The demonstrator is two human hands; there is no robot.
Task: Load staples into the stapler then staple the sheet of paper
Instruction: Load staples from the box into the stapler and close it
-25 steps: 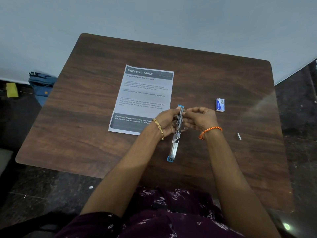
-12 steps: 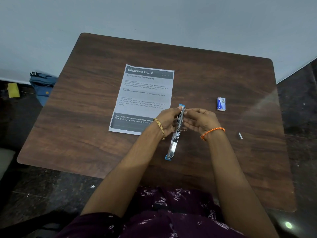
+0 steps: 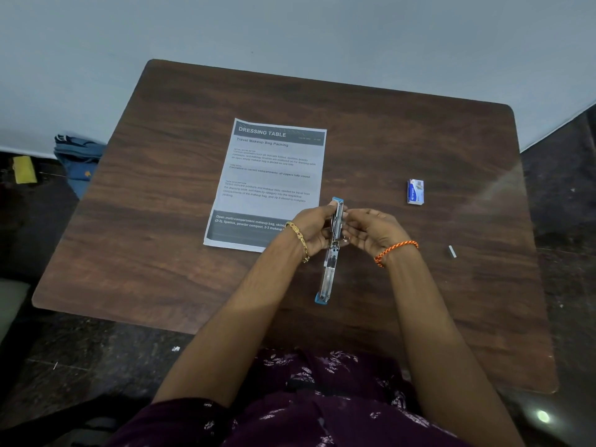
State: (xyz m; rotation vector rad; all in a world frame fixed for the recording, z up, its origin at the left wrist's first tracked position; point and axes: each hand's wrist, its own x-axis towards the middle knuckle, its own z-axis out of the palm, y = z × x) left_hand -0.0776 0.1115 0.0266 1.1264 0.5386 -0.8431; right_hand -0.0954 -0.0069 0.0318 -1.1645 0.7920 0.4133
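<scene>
Centre of frame, above a dark wood-grain table (image 3: 403,140): a person holds a stapler (image 3: 332,250) swung fully open, so it runs as one long strip from a blue tip at the upper end, just past the fingers, down to a blue tip at the lower end, nearer the person. The metal channel faces up.

Left hand (image 3: 314,229), gold bangle at the wrist, has its fingers curled round the upper half of the stapler from the left side. Right hand (image 3: 371,229), orange thread at the wrist, comes in from the right with fingertips pinched against the same upper section of the channel (whether a strip of staples sits between those fingertips is too small to tell).

Sheet of paper (image 3: 274,182), printed, headed "DRESSING TABLE", lies flat on the table in the upper-middle of the frame; its lower right corner is hidden behind the left hand.

Right of the hands, well apart: a small blue-and-white staple box (image 3: 415,191) lying on the tabletop. Lower right of that, a short loose strip of staples (image 3: 452,251), alone on the wood.

Far left, off the table, on the floor by the pale wall: a blue bag (image 3: 79,159) and a yellow object (image 3: 24,169).

Bottom of frame: purple patterned clothing.
</scene>
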